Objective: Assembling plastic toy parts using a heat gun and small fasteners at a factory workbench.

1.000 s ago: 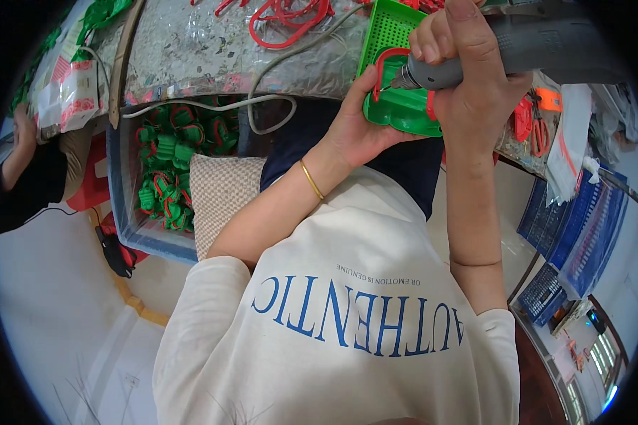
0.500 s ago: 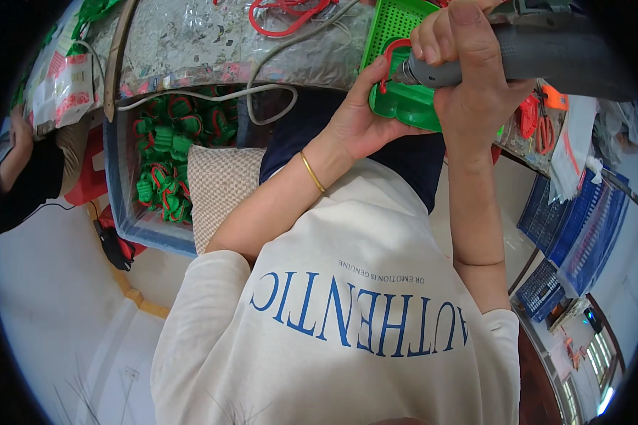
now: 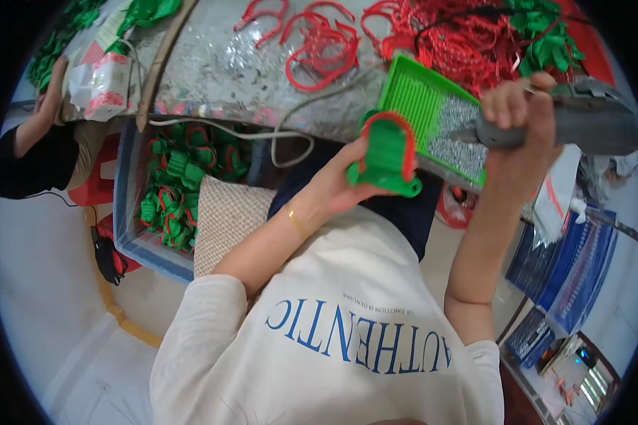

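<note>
My left hand (image 3: 337, 185) is closed round a green curved plastic part (image 3: 385, 152), which has a red strip along its arched edge. It is held above my lap, in front of the bench. My right hand (image 3: 521, 131) grips a grey handheld power tool (image 3: 595, 126). The tool's narrow tip points left, over small silver pieces (image 3: 457, 113) heaped in a bright green tray (image 3: 412, 85). Whether the tip touches them I cannot tell. The silver pieces are too small to name.
Red curved strips (image 3: 322, 49) lie on the plastic-covered bench (image 3: 213, 67), with a big tangled pile (image 3: 461, 42) behind the tray. A blue-edged bin (image 3: 124, 212) of green-and-red parts stands left of a woven cushion (image 3: 227, 205). A grey cable (image 3: 290, 164) hangs over the bench edge. Another person's arm (image 3: 42, 113) shows far left.
The power tool has left the green part and moved right, over the tray. My left hand has lowered and turned the part, so its red-edged arch shows. The view has shifted, revealing more bench.
</note>
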The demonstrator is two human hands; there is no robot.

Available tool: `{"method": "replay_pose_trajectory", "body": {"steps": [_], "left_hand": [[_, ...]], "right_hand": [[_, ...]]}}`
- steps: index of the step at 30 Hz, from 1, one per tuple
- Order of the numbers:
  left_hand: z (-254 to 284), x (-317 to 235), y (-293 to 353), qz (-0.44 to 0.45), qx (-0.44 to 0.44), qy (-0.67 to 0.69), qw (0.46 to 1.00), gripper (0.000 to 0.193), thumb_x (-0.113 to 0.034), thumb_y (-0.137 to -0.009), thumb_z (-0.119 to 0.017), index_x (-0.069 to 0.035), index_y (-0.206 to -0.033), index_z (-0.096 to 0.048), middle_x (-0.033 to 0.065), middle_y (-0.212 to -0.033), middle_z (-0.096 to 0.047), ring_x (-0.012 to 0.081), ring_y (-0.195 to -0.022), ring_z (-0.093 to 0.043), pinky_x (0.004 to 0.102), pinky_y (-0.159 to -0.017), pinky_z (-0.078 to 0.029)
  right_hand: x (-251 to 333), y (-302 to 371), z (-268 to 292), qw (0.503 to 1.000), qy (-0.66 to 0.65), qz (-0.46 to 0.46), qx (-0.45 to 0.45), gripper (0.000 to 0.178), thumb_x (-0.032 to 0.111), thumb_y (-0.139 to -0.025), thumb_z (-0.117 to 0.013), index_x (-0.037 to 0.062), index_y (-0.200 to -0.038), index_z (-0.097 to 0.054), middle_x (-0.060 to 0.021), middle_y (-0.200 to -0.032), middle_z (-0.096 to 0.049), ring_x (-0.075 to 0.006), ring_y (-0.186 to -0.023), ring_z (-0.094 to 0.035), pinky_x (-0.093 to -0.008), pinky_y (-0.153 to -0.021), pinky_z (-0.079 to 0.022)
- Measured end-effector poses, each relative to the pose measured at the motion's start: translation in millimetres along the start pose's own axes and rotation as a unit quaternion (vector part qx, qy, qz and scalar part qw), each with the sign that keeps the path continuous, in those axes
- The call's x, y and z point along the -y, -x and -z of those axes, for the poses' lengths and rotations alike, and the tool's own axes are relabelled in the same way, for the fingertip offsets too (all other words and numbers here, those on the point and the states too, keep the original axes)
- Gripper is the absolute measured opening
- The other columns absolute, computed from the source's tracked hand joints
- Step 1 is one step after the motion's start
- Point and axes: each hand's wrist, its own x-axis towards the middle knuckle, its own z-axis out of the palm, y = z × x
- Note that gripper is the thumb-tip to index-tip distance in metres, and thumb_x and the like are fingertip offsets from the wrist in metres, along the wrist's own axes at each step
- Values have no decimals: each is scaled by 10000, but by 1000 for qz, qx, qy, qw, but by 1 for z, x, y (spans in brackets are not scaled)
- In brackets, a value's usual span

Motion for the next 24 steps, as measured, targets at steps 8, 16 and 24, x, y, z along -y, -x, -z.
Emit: {"method": "replay_pose_trajectory", "body": {"steps": [8, 16, 24], "left_hand": [[76, -65, 147, -175, -41, 21, 983, 842, -422, -776, -734, -83, -1452, -365, 156, -1276, -569, 390, -1170, -556, 528, -972, -471], [147, -111, 247, -124, -452, -218, 856, 726, -562, -912, -551, -75, -1431, -408, 179, -1350, -519, 355, -1198, -532, 423, -999, -448], [76, -150, 178, 137, -472, -763, 419, 630, -424, -877, -624, 37, -1299, -545, 261, -1246, -590, 346, -1155, -585, 396, -959, -458]], "right_hand": [[22, -14, 37, 979, 179, 30, -92, 341, 136, -918, -654, -13, -1184, -502, -99, -938, -611, -212, -855, -609, -366, -787, -513], [17, 2, 54, 952, 261, 47, -152, 490, 230, -950, -617, -48, -1317, -449, -163, -1257, -548, -262, -1160, -555, -411, -1022, -443], [24, 26, 67, 896, 375, 100, -215, 488, 180, -951, -609, -53, -1345, -441, -154, -1305, -531, -240, -1170, -552, -365, -1023, -440]]}}
